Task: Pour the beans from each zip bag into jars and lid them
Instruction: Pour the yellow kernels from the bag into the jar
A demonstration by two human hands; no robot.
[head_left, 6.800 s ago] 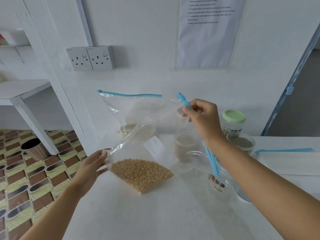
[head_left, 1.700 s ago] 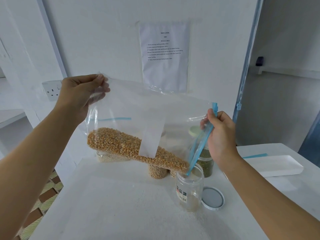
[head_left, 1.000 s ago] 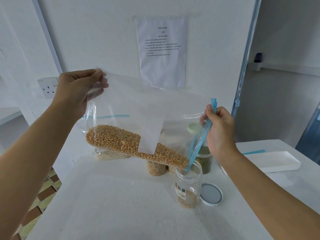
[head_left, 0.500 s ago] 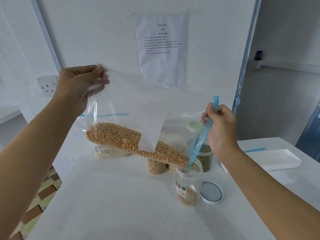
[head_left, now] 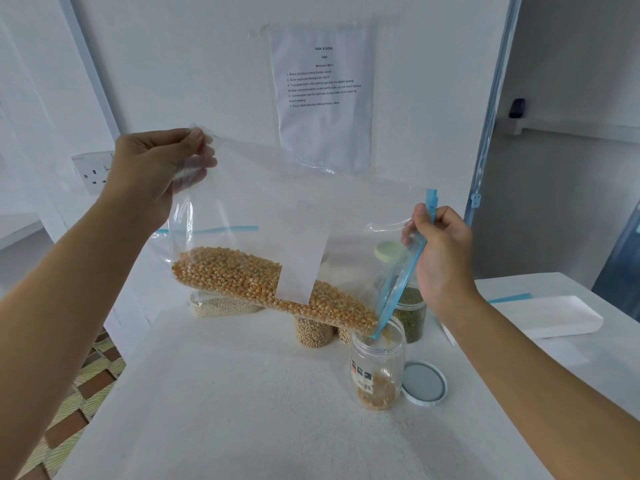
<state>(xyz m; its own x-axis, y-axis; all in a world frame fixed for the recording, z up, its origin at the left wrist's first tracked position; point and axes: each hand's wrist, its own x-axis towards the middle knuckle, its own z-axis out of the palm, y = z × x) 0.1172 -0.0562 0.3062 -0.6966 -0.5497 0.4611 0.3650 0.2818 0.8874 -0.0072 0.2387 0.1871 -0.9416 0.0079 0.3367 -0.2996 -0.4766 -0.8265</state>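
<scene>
**Worktop** [head_left: 242,410]: white, rough-surfaced, set against a white wall.

- Open jar [head_left: 379,368]: upright, with a shallow layer of beans in its bottom.
- Lid [head_left: 424,383]: lies flat just beside the jar, on its right.
- Back row by the wall: a jar of pale beans [head_left: 313,332], a green-capped jar [head_left: 410,313], and a second bag [head_left: 221,306].
- Flat white object [head_left: 554,317]: at the right; I cannot tell what it is.

**Zip bag** [head_left: 277,209]: held in the air and tilted, with its low corner at the open jar's mouth. The yellow beans [head_left: 242,275] are banked along the bag's lower edge.

**Hands:** your left hand [head_left: 156,171] pinches the raised corner. Your right hand [head_left: 443,258] pinches the blue zip strip [head_left: 398,289].

**Room:** a printed sheet [head_left: 323,98] and a socket [head_left: 93,171] are on the wall. There is a patterned tiled floor [head_left: 86,386] at the left and a doorway [head_left: 571,168] at the right.
</scene>
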